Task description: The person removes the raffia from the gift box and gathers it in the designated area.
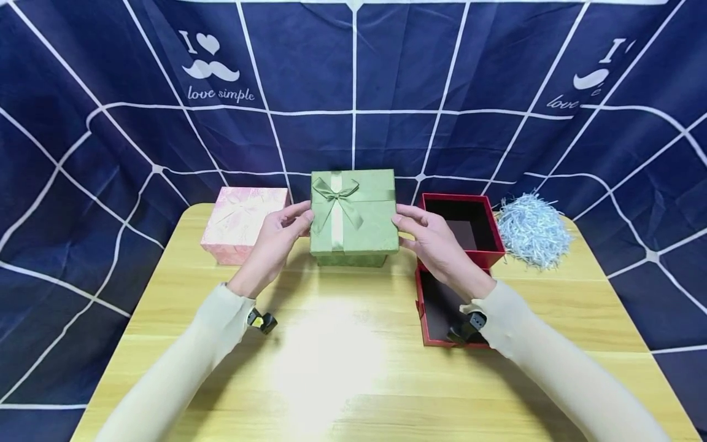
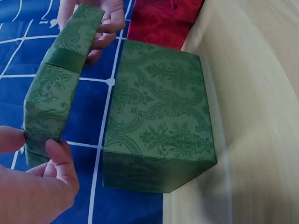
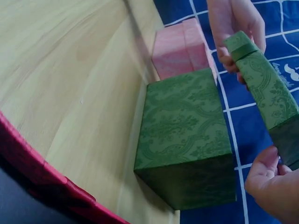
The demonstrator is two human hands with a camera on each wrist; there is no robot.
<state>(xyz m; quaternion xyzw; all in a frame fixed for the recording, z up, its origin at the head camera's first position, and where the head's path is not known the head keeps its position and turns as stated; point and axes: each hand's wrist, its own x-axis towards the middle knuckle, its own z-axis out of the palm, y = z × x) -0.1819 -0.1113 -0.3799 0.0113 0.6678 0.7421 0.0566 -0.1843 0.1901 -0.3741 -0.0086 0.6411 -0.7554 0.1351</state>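
Observation:
A green gift-box lid [image 1: 375,224] with a ribbon bow on top is held between both hands. My left hand [image 1: 274,242] pinches its left side, thumb and fingers at the edge. On the opposite side my right hand [image 1: 436,242] pinches it the same way. Directly below stands the patterned green box base [image 2: 159,102]; both wrist views show a gap between it and the raised lid. The inside of the base is hidden from every view.
To the left stands a closed pink gift box [image 1: 243,215]. An open red box [image 1: 486,255] stands at the right, its red lid [image 1: 424,307] lying inside-up in front. Light blue shredded paper [image 1: 534,232] is heaped beside it. A blue curtain [image 1: 309,73] borders the table.

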